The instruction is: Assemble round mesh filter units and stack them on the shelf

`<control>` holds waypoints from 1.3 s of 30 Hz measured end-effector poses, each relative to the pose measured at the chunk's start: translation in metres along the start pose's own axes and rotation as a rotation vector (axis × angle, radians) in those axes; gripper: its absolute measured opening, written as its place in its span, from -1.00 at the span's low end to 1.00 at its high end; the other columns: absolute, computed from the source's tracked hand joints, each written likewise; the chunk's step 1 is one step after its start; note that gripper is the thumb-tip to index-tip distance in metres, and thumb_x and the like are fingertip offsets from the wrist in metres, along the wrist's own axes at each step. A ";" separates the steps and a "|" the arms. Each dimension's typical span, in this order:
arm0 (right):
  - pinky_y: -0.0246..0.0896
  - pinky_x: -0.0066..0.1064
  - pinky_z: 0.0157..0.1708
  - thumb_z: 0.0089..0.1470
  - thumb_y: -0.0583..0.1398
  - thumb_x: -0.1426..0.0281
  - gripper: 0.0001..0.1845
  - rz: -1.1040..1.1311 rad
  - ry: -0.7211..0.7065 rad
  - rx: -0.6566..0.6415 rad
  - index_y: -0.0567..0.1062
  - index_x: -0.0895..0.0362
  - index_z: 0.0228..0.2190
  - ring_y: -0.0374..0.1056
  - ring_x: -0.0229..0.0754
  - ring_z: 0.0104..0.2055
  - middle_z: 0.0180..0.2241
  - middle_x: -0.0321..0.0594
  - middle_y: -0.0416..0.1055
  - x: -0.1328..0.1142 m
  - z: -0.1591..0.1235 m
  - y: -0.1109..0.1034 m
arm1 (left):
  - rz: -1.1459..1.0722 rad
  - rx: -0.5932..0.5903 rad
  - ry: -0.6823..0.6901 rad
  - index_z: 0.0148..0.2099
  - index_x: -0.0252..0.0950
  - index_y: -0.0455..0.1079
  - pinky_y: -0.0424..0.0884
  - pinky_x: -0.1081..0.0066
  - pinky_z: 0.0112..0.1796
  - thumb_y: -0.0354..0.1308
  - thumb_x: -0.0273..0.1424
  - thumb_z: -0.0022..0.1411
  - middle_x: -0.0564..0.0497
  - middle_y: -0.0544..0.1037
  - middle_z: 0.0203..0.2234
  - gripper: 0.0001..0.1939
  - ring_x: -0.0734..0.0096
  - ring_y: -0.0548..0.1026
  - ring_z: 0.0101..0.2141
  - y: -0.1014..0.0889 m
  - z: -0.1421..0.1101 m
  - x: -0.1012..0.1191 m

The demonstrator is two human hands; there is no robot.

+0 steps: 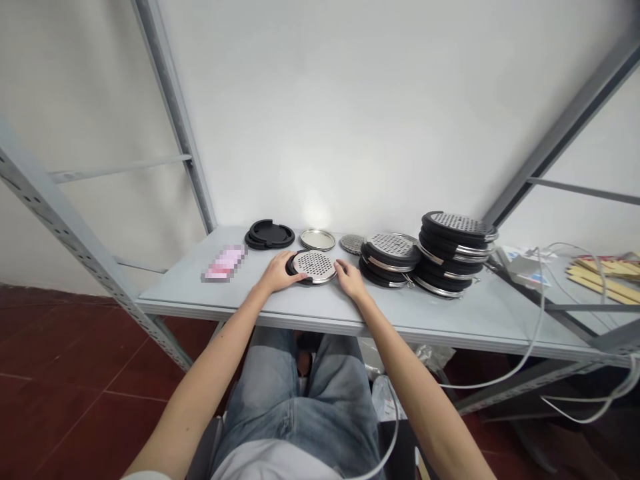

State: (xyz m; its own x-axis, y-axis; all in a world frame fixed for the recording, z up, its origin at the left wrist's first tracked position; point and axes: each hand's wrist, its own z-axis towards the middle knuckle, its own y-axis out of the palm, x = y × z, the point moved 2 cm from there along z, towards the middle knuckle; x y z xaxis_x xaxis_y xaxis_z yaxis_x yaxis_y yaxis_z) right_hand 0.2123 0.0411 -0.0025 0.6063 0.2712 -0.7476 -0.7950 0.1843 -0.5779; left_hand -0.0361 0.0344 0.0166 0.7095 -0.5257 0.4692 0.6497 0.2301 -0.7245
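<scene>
In front of me on the grey shelf lies a round perforated metal disc (314, 265) set in a black ring, its holed face up. My left hand (281, 272) is closed round its left edge, with the thumb across the near rim. On the opposite side, my right hand (350, 277) has bent fingers pressed to the right edge. Just behind are a shallow silver round lid (317, 239) and a loose perforated disc (352, 244). Black round rings (270, 234) are piled at the back left.
To the right stand a shorter stack (391, 257) and a taller stack (453, 250) of black-rimmed discs. A blurred pink item (225, 263) lies on the left. White cables (537, 320) hang past yellow strips (600, 277) at the far right. Metal posts (175, 113) frame the shelf.
</scene>
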 end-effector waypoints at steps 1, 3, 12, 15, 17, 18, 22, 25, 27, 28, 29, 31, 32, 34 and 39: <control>0.13 -0.07 0.18 0.23 0.02 0.15 -0.47 0.002 -0.003 0.000 0.49 0.25 0.00 0.34 0.08 0.13 0.03 0.08 0.45 0.000 0.000 0.000 | -0.028 0.004 -0.007 0.13 -0.29 0.35 0.21 0.05 0.18 0.29 0.00 0.02 -0.20 0.44 0.09 -0.30 -0.03 0.32 0.17 -0.001 0.000 0.000; 0.12 -0.07 0.19 0.22 0.03 0.12 -0.46 0.002 -0.016 -0.015 0.50 0.24 -0.01 0.32 0.09 0.15 0.04 0.07 0.45 -0.001 0.000 -0.001 | -0.097 -0.005 0.001 0.09 -0.29 0.39 0.27 0.09 0.15 0.29 -0.01 0.02 -0.18 0.47 0.05 -0.34 0.01 0.38 0.12 -0.002 -0.001 -0.001; 0.05 -0.09 0.24 0.10 0.16 0.04 -0.37 0.044 -0.059 -0.012 0.50 0.29 -0.01 0.24 0.10 0.22 0.13 0.13 0.34 0.004 0.001 0.000 | -0.175 -0.042 -0.026 0.12 -0.28 0.38 0.31 0.11 0.12 0.44 -0.01 -0.24 -0.17 0.47 0.06 -0.13 -0.01 0.41 0.08 -0.003 -0.003 -0.004; 0.04 -0.10 0.25 0.14 0.13 0.04 -0.38 0.067 -0.069 -0.019 0.50 0.30 -0.01 0.23 0.09 0.23 0.14 0.14 0.33 0.007 0.002 0.000 | -0.162 -0.039 -0.044 0.11 -0.28 0.39 0.31 0.13 0.12 0.45 0.00 -0.25 -0.16 0.47 0.06 -0.12 -0.01 0.41 0.08 -0.003 -0.003 -0.004; 0.01 -0.11 0.26 0.17 0.09 0.04 -0.37 0.079 -0.077 -0.034 0.51 0.31 0.00 0.22 0.08 0.23 0.15 0.13 0.32 0.007 0.003 -0.001 | -0.152 -0.039 -0.074 0.14 -0.29 0.37 0.31 0.12 0.13 0.45 0.00 -0.27 -0.16 0.47 0.07 -0.08 -0.03 0.41 0.09 -0.004 -0.003 -0.004; 0.00 -0.11 0.27 0.18 0.07 0.04 -0.37 0.084 -0.082 -0.044 0.51 0.30 -0.01 0.22 0.07 0.24 0.15 0.12 0.32 0.006 0.003 -0.001 | -0.147 -0.039 -0.087 0.16 -0.29 0.36 0.31 0.12 0.12 0.46 -0.01 -0.28 -0.16 0.47 0.08 -0.06 -0.04 0.40 0.09 -0.004 -0.003 -0.004; -0.02 -0.11 0.28 0.20 0.03 0.02 -0.39 0.114 -0.094 -0.065 0.54 0.23 -0.03 0.20 0.04 0.25 0.14 0.01 0.35 0.001 0.001 -0.004 | -0.136 -0.031 -0.091 0.18 -0.29 0.34 0.32 0.14 0.11 0.46 -0.01 -0.27 -0.16 0.48 0.07 -0.04 -0.05 0.42 0.08 -0.006 -0.003 -0.002; -0.02 -0.11 0.28 0.20 -0.01 -0.01 -0.38 0.142 -0.071 -0.070 0.56 0.19 -0.06 0.21 0.05 0.25 0.12 -0.05 0.37 -0.001 -0.001 -0.007 | -0.132 -0.040 -0.098 0.18 -0.29 0.33 0.32 0.14 0.12 0.46 0.00 -0.27 -0.16 0.47 0.08 -0.04 -0.05 0.41 0.08 -0.006 -0.003 -0.001; 0.03 -0.10 0.26 0.18 -0.01 -0.05 -0.36 0.158 -0.044 -0.073 0.59 0.17 -0.11 0.23 0.10 0.23 0.09 -0.10 0.41 -0.001 -0.002 -0.008 | -0.138 -0.051 -0.108 0.21 -0.28 0.30 0.31 0.13 0.13 0.46 0.00 -0.28 -0.16 0.45 0.10 0.00 -0.06 0.39 0.10 -0.006 -0.003 -0.002; 0.05 -0.09 0.24 0.17 0.00 -0.07 -0.35 0.164 -0.031 -0.071 0.60 0.16 -0.14 0.25 0.12 0.21 0.06 -0.13 0.44 -0.001 -0.002 -0.009 | -0.144 -0.056 -0.112 0.23 -0.28 0.28 0.30 0.13 0.13 0.46 0.00 -0.28 -0.17 0.44 0.12 0.03 -0.06 0.39 0.11 -0.006 -0.003 -0.002; 0.07 -0.08 0.23 0.16 0.00 -0.08 -0.35 0.168 -0.022 -0.070 0.61 0.15 -0.16 0.27 0.14 0.20 0.04 -0.16 0.45 0.000 -0.002 -0.009 | -0.150 -0.061 -0.114 0.25 -0.28 0.25 0.29 0.13 0.14 0.46 0.00 -0.28 -0.17 0.42 0.13 0.05 -0.06 0.38 0.12 -0.006 -0.003 -0.003; 0.09 -0.09 0.22 0.15 0.01 -0.09 -0.36 0.174 -0.015 -0.065 0.62 0.13 -0.18 0.28 0.14 0.19 0.03 -0.18 0.46 0.001 -0.003 -0.010 | -0.156 -0.070 -0.116 0.27 -0.30 0.22 0.27 0.13 0.16 0.46 0.00 -0.29 -0.19 0.40 0.15 0.09 -0.06 0.36 0.14 -0.006 -0.003 -0.004; 0.08 -0.10 0.23 0.15 0.02 -0.08 -0.37 0.176 -0.019 -0.066 0.62 0.13 -0.17 0.27 0.13 0.19 0.04 -0.17 0.45 0.002 -0.003 -0.010 | -0.157 -0.075 -0.115 0.28 -0.30 0.21 0.26 0.13 0.17 0.46 0.01 -0.29 -0.19 0.39 0.16 0.10 -0.06 0.35 0.15 -0.006 -0.003 -0.004; 0.06 -0.12 0.24 0.16 0.03 -0.05 -0.40 0.178 -0.038 -0.078 0.61 0.13 -0.15 0.26 0.08 0.21 0.07 -0.15 0.43 0.002 -0.002 -0.009 | -0.154 -0.083 -0.108 0.28 -0.30 0.22 0.26 0.13 0.17 0.45 0.02 -0.29 -0.19 0.39 0.17 0.10 -0.05 0.34 0.16 -0.006 -0.004 -0.005; 0.06 -0.13 0.24 0.17 0.04 0.01 -0.42 0.170 -0.091 -0.106 0.59 0.17 -0.10 0.27 0.06 0.20 0.08 -0.10 0.40 0.000 -0.002 -0.008 | -0.164 -0.093 -0.096 0.31 -0.31 0.17 0.23 0.13 0.20 0.45 0.03 -0.29 -0.20 0.36 0.19 0.15 -0.06 0.32 0.18 -0.007 -0.003 -0.002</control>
State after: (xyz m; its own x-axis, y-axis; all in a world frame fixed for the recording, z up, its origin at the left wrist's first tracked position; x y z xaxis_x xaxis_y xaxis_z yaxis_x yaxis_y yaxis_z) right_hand 0.2190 0.0377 0.0012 0.4559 0.3753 -0.8070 -0.8762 0.0300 -0.4810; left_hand -0.0433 0.0312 0.0189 0.6222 -0.4686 0.6271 0.7336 0.0692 -0.6761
